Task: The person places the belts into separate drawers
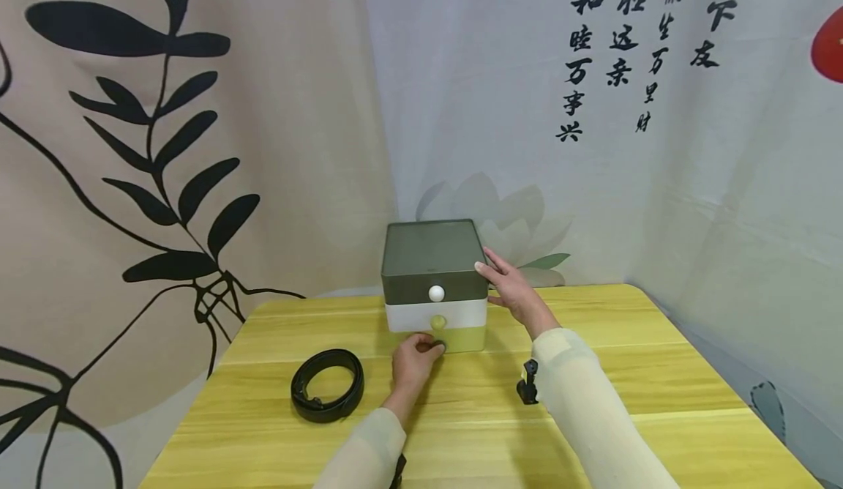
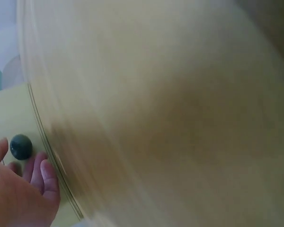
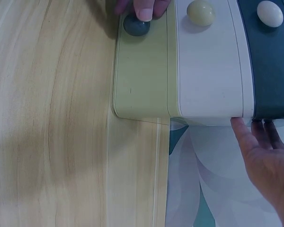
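Observation:
A small three-drawer box (image 1: 431, 251) stands near the back of the table, with a dark green top drawer, a white middle drawer (image 3: 210, 71) and a yellow-green bottom drawer (image 3: 144, 80). Each front has a round knob. My left hand (image 1: 415, 364) is at the bottom drawer, its thumb and fingers around the dark knob (image 2: 21, 146). The right hand (image 1: 516, 295) rests against the box's right side with fingers extended. In the right wrist view its fingertips (image 3: 237, 124) touch the side near the white and dark green drawers.
A coiled black belt (image 1: 327, 385) lies on the wood-grain table (image 1: 474, 416), left of my left hand. Behind the box hangs a cloth (image 1: 316, 145) printed with plants and writing. The table's right edge slants away beyond my right arm.

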Available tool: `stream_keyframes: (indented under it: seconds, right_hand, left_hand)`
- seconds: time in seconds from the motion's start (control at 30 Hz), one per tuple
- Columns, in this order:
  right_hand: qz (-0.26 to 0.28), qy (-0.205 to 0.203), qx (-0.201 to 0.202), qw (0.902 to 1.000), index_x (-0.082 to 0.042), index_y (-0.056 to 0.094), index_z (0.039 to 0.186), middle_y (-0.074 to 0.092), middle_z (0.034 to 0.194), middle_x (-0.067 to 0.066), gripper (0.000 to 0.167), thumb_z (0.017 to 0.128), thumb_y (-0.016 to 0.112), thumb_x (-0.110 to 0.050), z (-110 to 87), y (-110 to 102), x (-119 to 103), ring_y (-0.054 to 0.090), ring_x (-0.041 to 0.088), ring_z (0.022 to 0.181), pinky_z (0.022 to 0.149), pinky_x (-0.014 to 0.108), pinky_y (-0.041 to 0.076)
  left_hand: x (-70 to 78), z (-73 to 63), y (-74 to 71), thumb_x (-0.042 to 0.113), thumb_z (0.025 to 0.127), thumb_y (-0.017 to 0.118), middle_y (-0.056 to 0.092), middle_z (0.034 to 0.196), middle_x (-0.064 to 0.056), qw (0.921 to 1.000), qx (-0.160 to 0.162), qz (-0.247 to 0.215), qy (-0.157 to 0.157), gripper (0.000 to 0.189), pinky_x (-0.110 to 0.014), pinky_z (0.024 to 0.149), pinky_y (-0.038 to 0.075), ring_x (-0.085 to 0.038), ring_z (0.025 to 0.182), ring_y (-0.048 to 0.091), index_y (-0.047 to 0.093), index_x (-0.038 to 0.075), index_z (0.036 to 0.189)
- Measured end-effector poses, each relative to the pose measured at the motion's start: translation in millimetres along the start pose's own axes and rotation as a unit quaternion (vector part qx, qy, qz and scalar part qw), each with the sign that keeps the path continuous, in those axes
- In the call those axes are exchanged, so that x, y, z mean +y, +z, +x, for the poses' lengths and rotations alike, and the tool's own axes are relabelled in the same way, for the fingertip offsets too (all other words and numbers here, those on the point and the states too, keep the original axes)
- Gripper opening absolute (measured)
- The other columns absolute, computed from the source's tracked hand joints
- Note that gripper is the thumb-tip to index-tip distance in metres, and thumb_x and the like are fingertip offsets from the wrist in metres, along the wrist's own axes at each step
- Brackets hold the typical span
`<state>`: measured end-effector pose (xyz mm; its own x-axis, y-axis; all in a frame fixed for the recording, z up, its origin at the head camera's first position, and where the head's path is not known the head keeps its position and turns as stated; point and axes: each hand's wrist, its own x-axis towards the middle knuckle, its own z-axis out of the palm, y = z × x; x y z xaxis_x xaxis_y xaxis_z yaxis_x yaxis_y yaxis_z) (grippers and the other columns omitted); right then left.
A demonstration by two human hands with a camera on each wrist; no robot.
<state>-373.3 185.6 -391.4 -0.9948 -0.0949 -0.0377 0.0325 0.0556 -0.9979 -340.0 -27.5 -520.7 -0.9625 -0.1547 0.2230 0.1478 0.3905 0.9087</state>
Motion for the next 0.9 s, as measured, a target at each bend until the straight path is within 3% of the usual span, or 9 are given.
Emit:
stream_keyframes:
  seconds: [0.9]
  right_hand:
    - [-0.005,-0.003,0.002,1.0000,-0.033,0.020,0.159,0.011,0.165,0.007,0.070,0.101,0.057,-0.043,-1.0,1.0,-0.5,0.017,0.033,0.149,0.108,0.058,0.034]
  left_hand:
    - [1.3,-1.9,5.8,0.010,0.079,0.083,0.072,0.082,-0.004,0.9996,0.004,0.027,-0.005,0.013,-0.039,0.075,0.052,-0.022,0.080,0.067,0.076,0.005,0.088]
